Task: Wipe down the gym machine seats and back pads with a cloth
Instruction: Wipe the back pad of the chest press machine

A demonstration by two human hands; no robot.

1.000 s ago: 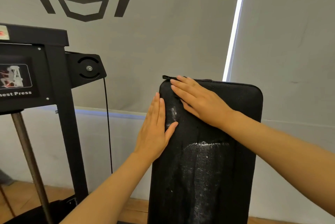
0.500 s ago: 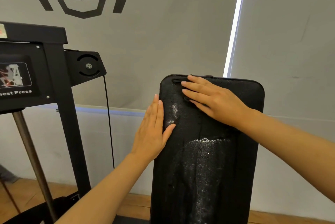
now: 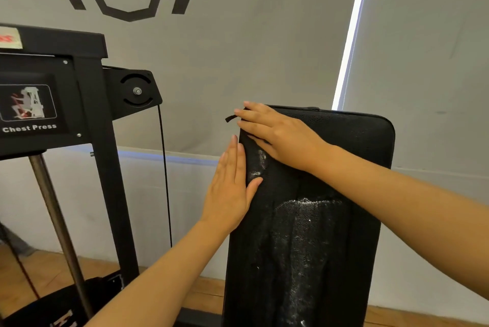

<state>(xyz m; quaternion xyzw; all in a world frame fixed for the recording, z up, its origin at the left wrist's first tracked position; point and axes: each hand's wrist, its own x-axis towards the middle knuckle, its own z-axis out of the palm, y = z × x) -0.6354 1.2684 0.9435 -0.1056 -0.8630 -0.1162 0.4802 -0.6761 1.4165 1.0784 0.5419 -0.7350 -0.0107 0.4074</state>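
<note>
1. Black perforated vinyl covers the upright back pad (image 3: 330, 234), a rounded slab at centre right whose middle shines wet.
2. Matte black steel makes the chest press frame (image 3: 87, 141) at left.
3. Right hand (image 3: 280, 138), fingers flat, has slid left to the pad's top corner, pressing a black cloth (image 3: 230, 118); that edge seems nearly wiped.
4. Left hand (image 3: 232, 189), flat, steadies the pad's left edge.

My left hand (image 3: 229, 189) stands upright, fingers straight and together, thumb spread to the right. My right hand (image 3: 280, 136) lies flat, fingers stretched left, forearm reaching in from the right.
</note>
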